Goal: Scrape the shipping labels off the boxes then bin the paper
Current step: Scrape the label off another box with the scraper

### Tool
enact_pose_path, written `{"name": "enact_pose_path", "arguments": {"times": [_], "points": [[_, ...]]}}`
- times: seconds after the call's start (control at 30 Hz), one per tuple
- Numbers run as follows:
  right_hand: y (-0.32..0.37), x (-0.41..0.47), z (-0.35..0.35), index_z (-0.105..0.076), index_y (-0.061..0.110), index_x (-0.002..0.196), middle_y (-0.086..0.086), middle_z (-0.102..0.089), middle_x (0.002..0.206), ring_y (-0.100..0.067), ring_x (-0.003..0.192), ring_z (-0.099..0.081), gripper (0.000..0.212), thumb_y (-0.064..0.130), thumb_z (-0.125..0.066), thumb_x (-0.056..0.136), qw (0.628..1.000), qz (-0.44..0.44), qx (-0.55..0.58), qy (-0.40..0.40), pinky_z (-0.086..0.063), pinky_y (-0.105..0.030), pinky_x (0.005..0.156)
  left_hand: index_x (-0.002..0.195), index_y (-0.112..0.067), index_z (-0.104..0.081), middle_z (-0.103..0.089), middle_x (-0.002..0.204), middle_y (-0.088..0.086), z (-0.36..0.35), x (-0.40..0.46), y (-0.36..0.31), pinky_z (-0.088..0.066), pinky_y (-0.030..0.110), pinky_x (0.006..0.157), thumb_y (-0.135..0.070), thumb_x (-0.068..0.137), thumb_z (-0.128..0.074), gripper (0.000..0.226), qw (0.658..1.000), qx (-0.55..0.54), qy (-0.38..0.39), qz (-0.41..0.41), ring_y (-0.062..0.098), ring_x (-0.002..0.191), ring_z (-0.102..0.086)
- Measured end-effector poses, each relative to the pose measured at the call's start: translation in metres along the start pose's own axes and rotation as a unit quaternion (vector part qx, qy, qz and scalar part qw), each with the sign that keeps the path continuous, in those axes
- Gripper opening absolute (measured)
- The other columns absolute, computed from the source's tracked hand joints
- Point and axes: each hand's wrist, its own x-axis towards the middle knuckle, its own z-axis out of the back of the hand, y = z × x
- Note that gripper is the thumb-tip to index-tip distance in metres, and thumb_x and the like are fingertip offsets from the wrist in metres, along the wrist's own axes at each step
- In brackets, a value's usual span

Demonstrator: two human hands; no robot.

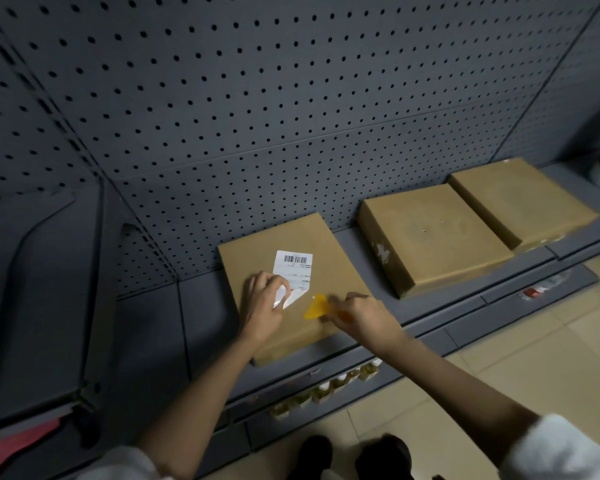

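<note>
Head cam view, so you're looking down past the arms at a low grey shelf (430,323). Nearest to the camera, tucked under that shelf, is a row of small capped bottles (326,388) with yellowish contents. No bin shows anywhere, so I can't say where the paper ends up.

Next up, the hands. The left hand (262,306) is pinching the lifted lower corner of the white shipping label (293,268), which is curled up off the nearest box (291,282). The right hand (362,315) grips a yellow plastic scraper (316,306), blade pointing left toward the peeled edge, just beside it but not clearly under it (a bit blurry there).

The bit that matters: the label runs with its long axis going away from the person, barcode at the far end and still stuck down flat. The loose part is at the near end, right between the two hands. So I'd guess the scraper needs to push forward and up along the label while the left hand keeps tension on it. Could tear if it's pulled too hard.

Further right and back, two more flat brown boxes: the middle box (430,237) has torn white residue on its near side, and the far box (520,199) looks bare on top. Behind everything is a grey pegboard wall (291,98).
</note>
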Motion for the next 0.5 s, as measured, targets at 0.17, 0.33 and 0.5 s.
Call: {"name": "enact_pose_path", "arguments": {"times": [0.17, 0.33, 0.5], "points": [[0.016, 0.014, -0.006, -0.056, 0.015, 0.113, -0.013, -0.058, 0.099, -0.034, 0.092, -0.061, 0.034, 0.041, -0.045, 0.094, 1.0, -0.021, 0.012, -0.009, -0.041, -0.034, 0.068, 0.086, -0.016, -0.057, -0.054, 0.097, 0.007, 0.0, 0.001, 0.0, -0.039, 0.034, 0.082, -0.015, 0.086, -0.058, 0.002, 1.0, -0.004, -0.01, 0.008, 0.028, 0.097, -0.046], [0.007, 0.008, 0.002, -0.062, 0.02, 0.109, -0.007, -0.051, 0.086, -0.032, 0.092, -0.059, 0.029, 0.041, -0.049, 0.093, 0.999, -0.01, 0.045, -0.006, -0.034, -0.029, 0.066, 0.087, -0.012, -0.06, -0.052, 0.097, 0.009, 0.003, 0.003, -0.005, -0.041, 0.034, 0.082, -0.014, 0.086, -0.059, 0.003, 0.992, -0.085, -0.051, 0.08, 0.028, 0.098, -0.048], [0.006, 0.007, 0.004, -0.061, 0.019, 0.113, -0.012, -0.059, 0.097, -0.032, 0.094, -0.06, 0.033, 0.042, -0.047, 0.093, 0.999, -0.016, 0.028, -0.005, -0.043, -0.034, 0.072, 0.086, -0.01, -0.062, -0.053, 0.099, 0.01, 0.005, 0.004, -0.009, -0.041, 0.03, 0.08, -0.016, 0.086, -0.059, 0.007, 0.974, -0.166, -0.069, 0.138, 0.026, 0.096, -0.051]]}}
